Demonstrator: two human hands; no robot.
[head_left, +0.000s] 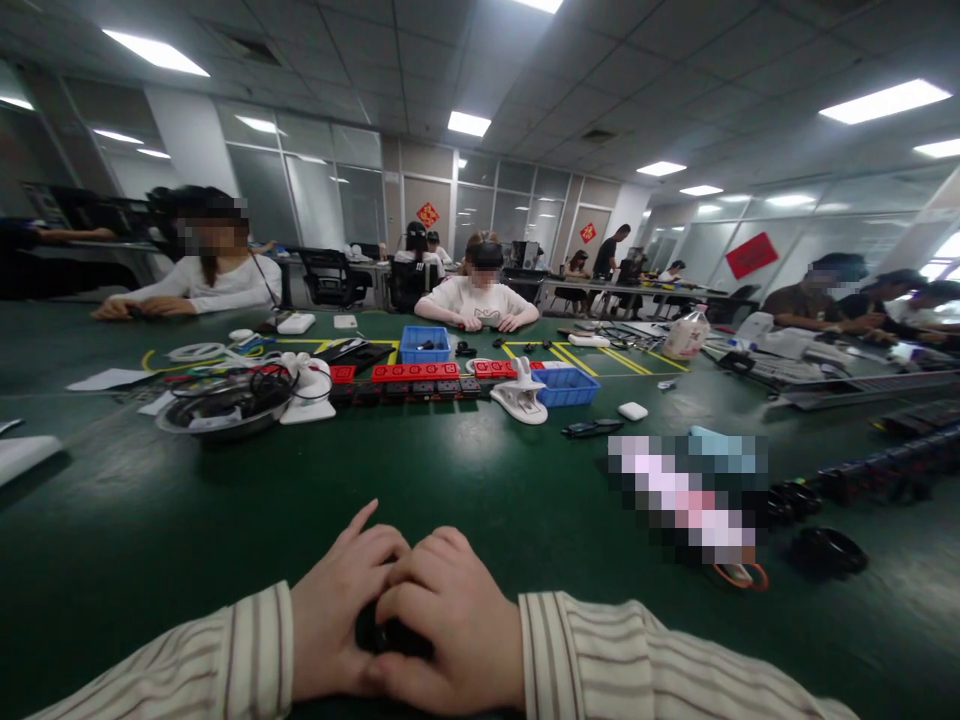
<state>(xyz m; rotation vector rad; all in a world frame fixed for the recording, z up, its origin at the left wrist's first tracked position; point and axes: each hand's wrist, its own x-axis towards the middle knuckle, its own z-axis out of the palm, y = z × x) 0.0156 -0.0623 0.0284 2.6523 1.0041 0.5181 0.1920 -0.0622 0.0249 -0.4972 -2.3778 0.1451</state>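
Low in the middle of the head view, my left hand [337, 605] and my right hand [465, 625] meet over the green tabletop. Between them is a small, dark, rounded object [405, 640], mostly hidden by my fingers, so its kind does not show. Both hands are closed around it. The left index finger sticks up and away, while the right fingers curl over the top and the right thumb lies along the near side.
Ahead lie a metal bowl of cables [187, 425], red-and-black parts [412, 372], blue bins [566, 387] [425, 345] and a white clamp stand [521, 395]. At right are a black ring [829, 552] and a white case [632, 411]. Several people sit around the table.
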